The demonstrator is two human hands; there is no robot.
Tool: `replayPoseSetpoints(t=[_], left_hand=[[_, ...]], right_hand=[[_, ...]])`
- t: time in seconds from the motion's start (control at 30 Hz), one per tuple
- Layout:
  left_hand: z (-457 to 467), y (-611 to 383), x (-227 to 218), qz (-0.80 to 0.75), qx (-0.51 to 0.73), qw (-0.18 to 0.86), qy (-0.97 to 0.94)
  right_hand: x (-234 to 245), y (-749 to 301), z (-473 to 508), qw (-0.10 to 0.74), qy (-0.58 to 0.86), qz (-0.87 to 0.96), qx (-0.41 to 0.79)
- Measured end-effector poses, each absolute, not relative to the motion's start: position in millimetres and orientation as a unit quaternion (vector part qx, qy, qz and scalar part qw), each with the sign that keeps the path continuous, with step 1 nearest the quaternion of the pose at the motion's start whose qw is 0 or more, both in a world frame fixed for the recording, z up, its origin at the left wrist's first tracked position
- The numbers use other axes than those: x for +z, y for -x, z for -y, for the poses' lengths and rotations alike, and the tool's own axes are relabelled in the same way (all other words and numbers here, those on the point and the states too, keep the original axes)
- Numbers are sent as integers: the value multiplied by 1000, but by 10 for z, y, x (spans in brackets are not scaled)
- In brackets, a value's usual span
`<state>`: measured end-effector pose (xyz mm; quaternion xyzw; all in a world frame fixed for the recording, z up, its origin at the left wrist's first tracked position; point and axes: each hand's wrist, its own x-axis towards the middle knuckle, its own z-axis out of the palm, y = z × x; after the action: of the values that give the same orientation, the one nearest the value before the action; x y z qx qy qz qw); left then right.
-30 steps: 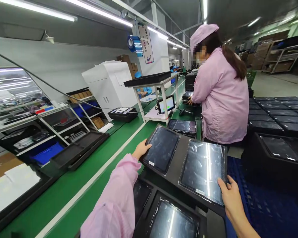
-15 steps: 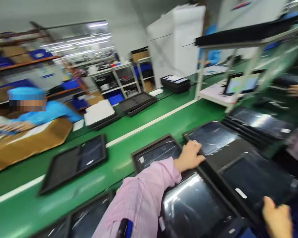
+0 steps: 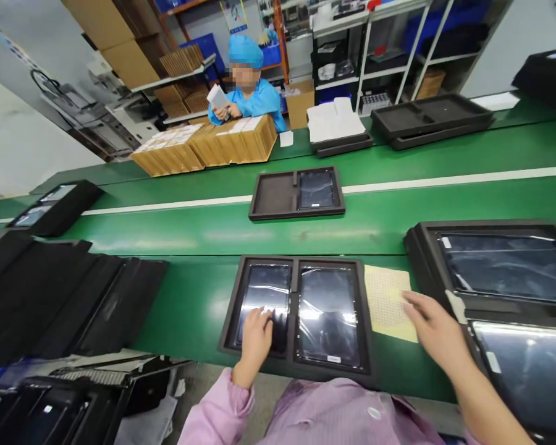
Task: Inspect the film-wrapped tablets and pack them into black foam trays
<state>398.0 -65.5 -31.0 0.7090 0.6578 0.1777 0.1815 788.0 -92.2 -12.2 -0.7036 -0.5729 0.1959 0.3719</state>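
Observation:
In front of me a black foam tray (image 3: 295, 364) lies on the green bench, with one dark flat screen panel in each of its two compartments. My left hand (image 3: 256, 337) rests over the lower part of the left panel (image 3: 265, 290), fingers loosely spread and holding nothing visible. The right panel (image 3: 328, 315) has a small white label at its bottom edge. To the tray's right lies a yellow sheet of small stickers (image 3: 389, 306). My right hand (image 3: 438, 330) reaches over this sheet's right edge, slightly blurred, with a gap between thumb and fingers.
Stacked trays with panels (image 3: 505, 266) stand at the right. Black foam pieces (image 3: 106, 303) lie at the left. Across the white line sits a half-filled tray (image 3: 274, 193). Beyond it a person in blue (image 3: 259, 102) sits behind cardboard dividers (image 3: 231, 148).
My view has swung left and down. My left hand has left the stacked trays for the left panel before me; my right hand is now over the yellow sheet.

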Motion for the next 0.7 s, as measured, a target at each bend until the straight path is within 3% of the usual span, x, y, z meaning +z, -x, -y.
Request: replayPoseSetpoints(t=[0.13,0.23,0.4,0.57,0.7], left_hand=[[371,-3198,-622,-710,194,156,-659],[361,-3014,-839,-717,188,161,-652],[615,-3074,-962,-727,173,130,-651],[523,-3038,-897,-718,184,167,-650],[248,-2961,-912,-706,201,239,-635]], right_hand=[[-217,-6556,109,218,631,724,176],[-390,-5886,-408,164,654,720,166],[-723,-5535,-668,118,692,697,144],[-740,-5516,-634,147,698,696,86],[-467,-5347,-154,128,538,825,118]])
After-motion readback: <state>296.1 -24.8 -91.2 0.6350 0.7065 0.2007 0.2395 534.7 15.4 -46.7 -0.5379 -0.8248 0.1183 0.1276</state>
